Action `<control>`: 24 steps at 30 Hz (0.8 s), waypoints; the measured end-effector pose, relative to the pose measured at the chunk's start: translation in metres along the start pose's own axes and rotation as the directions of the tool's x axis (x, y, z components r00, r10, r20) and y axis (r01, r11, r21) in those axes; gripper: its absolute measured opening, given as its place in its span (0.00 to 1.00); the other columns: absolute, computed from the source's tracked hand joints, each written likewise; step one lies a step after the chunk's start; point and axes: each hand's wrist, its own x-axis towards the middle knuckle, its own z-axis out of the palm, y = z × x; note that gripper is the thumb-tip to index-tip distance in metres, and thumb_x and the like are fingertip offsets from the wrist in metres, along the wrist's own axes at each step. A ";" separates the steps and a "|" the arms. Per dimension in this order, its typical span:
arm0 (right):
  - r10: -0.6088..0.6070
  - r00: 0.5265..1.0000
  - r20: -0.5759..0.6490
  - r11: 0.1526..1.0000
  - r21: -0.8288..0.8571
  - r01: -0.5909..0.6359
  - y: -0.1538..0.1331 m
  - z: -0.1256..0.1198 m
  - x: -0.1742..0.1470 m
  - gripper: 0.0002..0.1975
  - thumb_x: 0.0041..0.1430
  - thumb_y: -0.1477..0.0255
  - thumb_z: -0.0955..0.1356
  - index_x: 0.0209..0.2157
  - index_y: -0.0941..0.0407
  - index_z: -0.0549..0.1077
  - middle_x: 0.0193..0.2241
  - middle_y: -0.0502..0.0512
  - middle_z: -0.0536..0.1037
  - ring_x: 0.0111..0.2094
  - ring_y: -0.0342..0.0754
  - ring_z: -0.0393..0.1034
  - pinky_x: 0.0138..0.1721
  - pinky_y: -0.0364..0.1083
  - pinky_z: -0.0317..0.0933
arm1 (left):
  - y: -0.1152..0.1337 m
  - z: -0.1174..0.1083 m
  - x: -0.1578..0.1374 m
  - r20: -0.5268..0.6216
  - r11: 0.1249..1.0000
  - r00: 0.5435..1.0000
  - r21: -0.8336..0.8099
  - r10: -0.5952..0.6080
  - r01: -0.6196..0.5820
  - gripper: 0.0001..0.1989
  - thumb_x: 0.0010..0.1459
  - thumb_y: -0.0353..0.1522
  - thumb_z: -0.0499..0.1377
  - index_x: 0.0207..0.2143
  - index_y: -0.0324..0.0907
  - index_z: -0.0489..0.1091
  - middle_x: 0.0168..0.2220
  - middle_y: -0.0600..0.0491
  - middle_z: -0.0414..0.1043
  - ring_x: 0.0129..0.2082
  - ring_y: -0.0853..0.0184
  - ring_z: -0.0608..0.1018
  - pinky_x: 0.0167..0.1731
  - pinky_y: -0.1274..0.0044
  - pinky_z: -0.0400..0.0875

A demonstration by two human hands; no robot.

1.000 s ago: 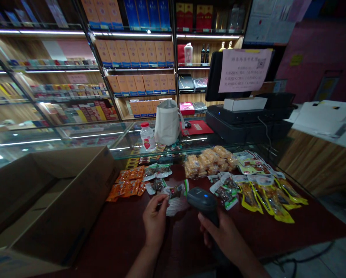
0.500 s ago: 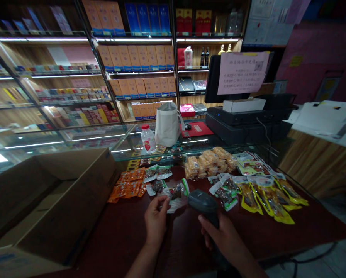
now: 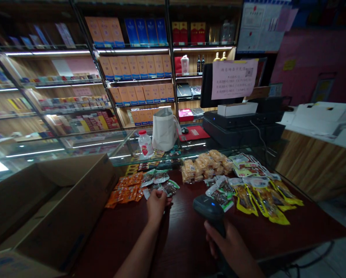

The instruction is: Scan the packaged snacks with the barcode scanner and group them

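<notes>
bare tabletop (image 3: 187, 231) btwn hands free; cardboard box (image 3: 60, 208) blocks left.

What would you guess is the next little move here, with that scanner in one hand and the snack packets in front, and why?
Probably lift one packet and turn it toward the scanner. The left hand rests on the clear snack packets at the table centre, fingers on one. The right hand holds the scanner upright, its head pointing at the spread of packets, blue light lit, nothing in front of it.
</notes>
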 end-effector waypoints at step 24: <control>-0.103 0.902 -0.420 0.978 0.123 0.169 -0.034 -0.078 -0.018 0.23 0.54 0.50 0.72 0.30 0.57 0.70 0.16 0.47 0.70 0.16 0.41 0.62 0.18 0.40 0.57 | 0.025 0.120 -0.042 0.564 0.696 0.745 0.372 0.355 -0.614 0.11 0.49 0.34 0.66 0.36 0.40 0.73 0.40 0.45 0.76 0.43 0.57 0.76 0.45 0.70 0.67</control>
